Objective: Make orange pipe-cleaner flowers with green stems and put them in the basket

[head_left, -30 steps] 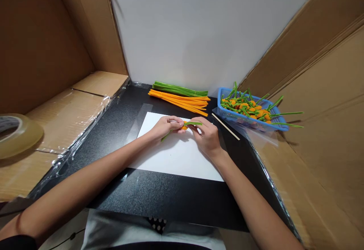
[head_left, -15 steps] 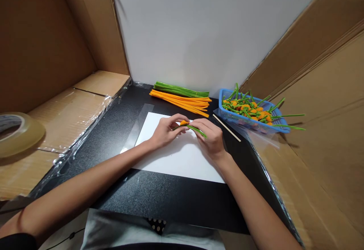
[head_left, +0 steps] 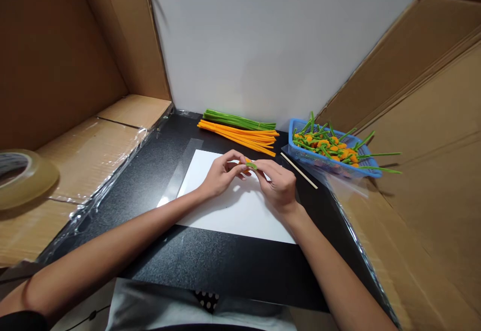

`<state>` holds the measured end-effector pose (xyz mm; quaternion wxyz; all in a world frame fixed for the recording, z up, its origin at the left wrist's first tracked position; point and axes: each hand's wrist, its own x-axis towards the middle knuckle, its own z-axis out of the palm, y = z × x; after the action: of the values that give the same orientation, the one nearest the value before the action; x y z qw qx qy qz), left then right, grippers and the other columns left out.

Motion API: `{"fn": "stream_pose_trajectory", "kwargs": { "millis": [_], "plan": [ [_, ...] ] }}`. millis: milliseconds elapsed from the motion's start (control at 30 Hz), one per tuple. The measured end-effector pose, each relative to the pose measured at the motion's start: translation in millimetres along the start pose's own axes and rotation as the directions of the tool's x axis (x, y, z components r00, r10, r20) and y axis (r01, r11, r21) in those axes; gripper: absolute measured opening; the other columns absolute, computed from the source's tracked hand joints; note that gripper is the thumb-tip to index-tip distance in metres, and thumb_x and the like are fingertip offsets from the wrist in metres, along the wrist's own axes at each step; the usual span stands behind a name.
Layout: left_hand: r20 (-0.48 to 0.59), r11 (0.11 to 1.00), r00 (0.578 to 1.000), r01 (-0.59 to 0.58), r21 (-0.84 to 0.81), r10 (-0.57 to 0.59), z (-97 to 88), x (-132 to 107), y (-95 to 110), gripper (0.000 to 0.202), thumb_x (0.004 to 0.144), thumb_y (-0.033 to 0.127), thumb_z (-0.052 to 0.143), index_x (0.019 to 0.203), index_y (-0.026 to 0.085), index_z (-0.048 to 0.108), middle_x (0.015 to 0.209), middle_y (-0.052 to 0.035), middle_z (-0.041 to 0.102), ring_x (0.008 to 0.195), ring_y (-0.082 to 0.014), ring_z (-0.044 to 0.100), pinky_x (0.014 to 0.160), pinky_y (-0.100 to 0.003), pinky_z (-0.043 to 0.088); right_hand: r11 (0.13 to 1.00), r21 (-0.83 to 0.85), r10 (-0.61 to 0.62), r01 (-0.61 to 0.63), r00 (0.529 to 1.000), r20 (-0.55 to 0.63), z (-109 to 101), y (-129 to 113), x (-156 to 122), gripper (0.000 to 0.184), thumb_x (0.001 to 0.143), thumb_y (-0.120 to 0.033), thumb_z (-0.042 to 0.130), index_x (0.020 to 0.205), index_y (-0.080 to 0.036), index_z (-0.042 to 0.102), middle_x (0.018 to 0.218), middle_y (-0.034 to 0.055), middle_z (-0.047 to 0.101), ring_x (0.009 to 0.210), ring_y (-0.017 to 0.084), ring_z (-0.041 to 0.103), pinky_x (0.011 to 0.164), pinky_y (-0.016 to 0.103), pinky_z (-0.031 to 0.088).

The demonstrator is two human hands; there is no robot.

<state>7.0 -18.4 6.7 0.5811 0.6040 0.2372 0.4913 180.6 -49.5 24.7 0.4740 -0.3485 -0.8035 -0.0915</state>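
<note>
Over the white rectangular paper sheet on the speckled black counter, your left hand and right hand are now close together, held just above the paper. Biggest change: the green fuzzy pipe-cleaner stem that was sticking out long a moment ago has gone in tight, and now only a short green arc shows between your hands. It sits against a small orange fuzzy pipe-cleaner coil, mostly hidden, so you can't really see how the two join. Your fingers on both hands are clenched in a pinch on that piece. Past the paper you've got a bundle of straight green pipe cleaners and a bundle of straight orange pipe cleaners. To the right are a thin wooden stick and a blue plastic mesh basket full of orange-and-green pieces. Off left, a clear tape roll sits on cardboard.
</note>
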Motion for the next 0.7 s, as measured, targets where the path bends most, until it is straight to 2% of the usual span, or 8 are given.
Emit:
{"fn": "stream_pose_trajectory", "kwargs": {
  "millis": [133, 267, 400, 500, 567, 600, 633, 700],
  "plan": [
    [-0.022, 1.000, 1.000, 0.004, -0.019, -0.004, 1.1, 0.6, -4.3, 0.027, 0.087, 0.040, 0.067, 0.093, 0.016, 0.055, 0.097, -0.0053, 0.065, 0.079, -0.0143, 0.070, 0.070, -0.027, 0.061, 0.999, -0.041, 0.011, -0.011, 1.000, 0.000, 2.0, 0.9, -0.7, 0.020, 0.090, -0.008, 0.061, 0.099, -0.022, 0.073, 0.089, 0.0078, 0.076, 0.082, 0.020, 0.072, 0.075, 0.031, 0.058],
    [-0.040, 0.998, 0.999, -0.023, 0.053, 0.026, 1.9, -1.1, -7.4, 0.020, 0.090, 0.033, 0.064, 0.095, 0.015, 0.055, 0.095, -0.0041, 0.066, 0.077, -0.0126, 0.070, 0.074, -0.025, 0.058, 0.995, -0.069, 0.079, -0.078, 0.997, 0.016, 2.0, -0.7, 1.4, 0.015, 0.091, -0.012, 0.059, 0.092, -0.020, 0.071, 0.085, 0.0079, 0.072, 0.078, 0.020, 0.067, 0.071, 0.033, 0.055],
    [-0.047, 0.970, 0.991, -0.109, 0.217, 0.122, 3.4, -4.2, -8.2, 0.010, 0.094, 0.026, 0.057, 0.094, 0.016, 0.055, 0.095, -0.0039, 0.064, 0.079, -0.0129, 0.069, 0.075, -0.026, 0.056, 0.987, -0.106, 0.130, -0.119, 0.987, 0.098, 0.3, -7.4, 5.7, 0.015, 0.093, -0.015, 0.054, 0.090, -0.019, 0.068, 0.085, 0.0081, 0.070, 0.079, 0.021, 0.064, 0.071, 0.033, 0.051],
    [-0.039, 0.884, 0.966, -0.219, 0.414, 0.257, 2.8, -5.3, -8.6, 0.005, 0.095, 0.018, 0.052, 0.095, 0.017, 0.056, 0.096, -0.0052, 0.064, 0.084, -0.0140, 0.065, 0.077, -0.028, 0.054, 0.971, -0.117, 0.225, -0.207, 0.959, 0.173, -1.1, -12.2, 10.1, 0.013, 0.091, -0.018, 0.054, 0.086, -0.018, 0.066, 0.083, 0.0089, 0.067, 0.079, 0.022, 0.061, 0.070, 0.034, 0.047],
    [0.011, 0.782, 0.931, -0.312, 0.540, 0.364, 1.5, -5.1, -8.8, 0.007, 0.094, 0.014, 0.050, 0.094, 0.018, 0.056, 0.098, -0.0062, 0.064, 0.089, -0.0153, 0.063, 0.079, -0.029, 0.053, 0.922, -0.013, 0.379, -0.386, 0.896, 0.231, -1.7, -12.7, 13.0, 0.014, 0.089, -0.023, 0.055, 0.079, -0.018, 0.065, 0.079, 0.0072, 0.065, 0.074, 0.021, 0.058, 0.066, 0.032, 0.044],
    [0.050, 0.728, 0.911, -0.360, 0.584, 0.410, 0.8, -5.0, -8.9, 0.008, 0.094, 0.013, 0.050, 0.094, 0.019, 0.056, 0.098, -0.0066, 0.064, 0.091, -0.0156, 0.062, 0.079, -0.030, 0.053, 0.861, 0.069, 0.470, -0.503, 0.841, 0.269, -2.0, -12.1, 14.4, 0.017, 0.087, -0.027, 0.057, 0.075, -0.019, 0.064, 0.076, 0.0057, 0.064, 0.071, 0.019, 0.057, 0.064, 0.031, 0.043],
    [0.092, 0.680, 0.890, -0.404, 0.612, 0.446, 0.1, -4.9, -8.9, 0.009, 0.094, 0.012, 0.050, 0.094, 0.019, 0.055, 0.099, -0.0070, 0.064, 0.092, -0.0156, 0.062, 0.079, -0.029, 0.053, 0.766, 0.159, 0.556, -0.623, 0.766, 0.323, -2.3, -11.1, 15.6, 0.019, 0.085, -0.031, 0.059, 0.071, -0.019, 0.063, 0.071, 0.0038, 0.062, 0.066, 0.017, 0.054, 0.060, 0.030, 0.041],
    [0.162, 0.615, 0.860, -0.467, 0.635, 0.484, -0.7, -5.2, -8.9, 0.009, 0.096, 0.013, 0.048, 0.095, 0.019, 0.055, 0.101, -0.0082, 0.063, 0.092, -0.0153, 0.063, 0.078, -0.028, 0.053, 0.498, 0.297, 0.669, -0.814, 0.579, 0.465, -3.3, -9.0, 17.6, 0.026, 0.079, -0.039, 0.065, 0.065, -0.018, 0.062, 0.059, -0.0007, 0.055, 0.055, 0.014, 0.046, 0.053, 0.027, 0.036]
  ]
}}
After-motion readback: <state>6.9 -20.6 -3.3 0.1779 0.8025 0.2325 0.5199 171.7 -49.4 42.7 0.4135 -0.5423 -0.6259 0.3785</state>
